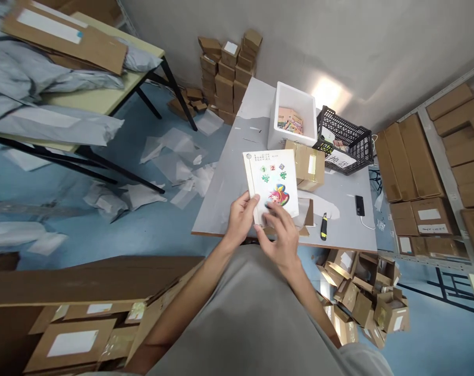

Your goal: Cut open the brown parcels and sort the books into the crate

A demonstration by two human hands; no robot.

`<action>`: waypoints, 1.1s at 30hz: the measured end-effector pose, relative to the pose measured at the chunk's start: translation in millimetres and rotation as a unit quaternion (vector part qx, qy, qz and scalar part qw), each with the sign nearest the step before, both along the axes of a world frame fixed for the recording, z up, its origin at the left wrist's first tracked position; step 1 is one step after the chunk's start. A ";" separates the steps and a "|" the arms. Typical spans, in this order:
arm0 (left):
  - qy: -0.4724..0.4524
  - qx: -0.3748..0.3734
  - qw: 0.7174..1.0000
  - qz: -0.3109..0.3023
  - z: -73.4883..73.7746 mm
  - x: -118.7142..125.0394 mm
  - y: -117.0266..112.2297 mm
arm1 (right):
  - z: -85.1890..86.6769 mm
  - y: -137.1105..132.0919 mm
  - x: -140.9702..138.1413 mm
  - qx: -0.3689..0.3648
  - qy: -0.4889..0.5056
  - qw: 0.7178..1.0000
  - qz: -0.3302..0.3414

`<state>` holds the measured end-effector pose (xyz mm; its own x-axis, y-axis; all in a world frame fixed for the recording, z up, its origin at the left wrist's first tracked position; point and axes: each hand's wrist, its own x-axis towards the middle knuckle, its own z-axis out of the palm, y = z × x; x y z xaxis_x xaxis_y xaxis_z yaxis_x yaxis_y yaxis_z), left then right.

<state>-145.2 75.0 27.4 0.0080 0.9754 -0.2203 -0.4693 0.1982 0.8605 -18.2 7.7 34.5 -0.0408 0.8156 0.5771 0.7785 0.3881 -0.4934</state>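
A white children's book (271, 183) with coloured numbers and a cartoon figure on its cover is held over the near edge of a grey table (237, 172). My left hand (241, 216) grips its lower left corner, fingers curled round the edge. My right hand (280, 235) lies on the lower part of the cover, fingers bent and pressed on it. Under the book a flat piece of cardboard (308, 213) lies on the table.
On the table stand a brown carton (309, 166), a white foam box (293, 116) with printed items, a black plastic crate (344, 137), a yellow-black utility knife (323, 226) and a phone (359, 204) on a cable. Cartons fill shelves at right, the floor and the near left.
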 end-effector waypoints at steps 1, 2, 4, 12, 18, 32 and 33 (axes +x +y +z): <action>-0.011 -0.003 1.000 0.006 -1.6 -4.2 2.3 | 2.8 1.4 5.3 -0.003 0.026 0.999 -0.021; -0.022 -0.003 1.000 0.007 -2.8 -8.4 3.9 | 5.3 3.4 12.3 -0.006 0.062 0.996 -0.057; -0.035 -0.006 0.999 0.001 -4.4 -15.4 4.8 | 9.0 8.0 28.4 -0.044 0.164 0.978 -0.119; -0.021 0.002 0.999 -0.030 -10.0 -20.6 -2.8 | 8.9 13.1 45.1 -0.257 0.411 0.873 -0.061; 0.025 0.024 0.999 -0.021 -11.3 -10.9 -6.3 | 13.3 6.8 35.2 -0.183 0.368 0.904 -0.117; 0.127 0.240 0.956 -0.112 5.3 15.6 -31.7 | 5.9 11.2 15.5 -0.171 0.408 0.886 -0.137; 0.151 0.229 0.958 -0.083 3.1 15.1 -29.2 | 4.6 11.4 18.9 -0.174 0.430 0.875 -0.139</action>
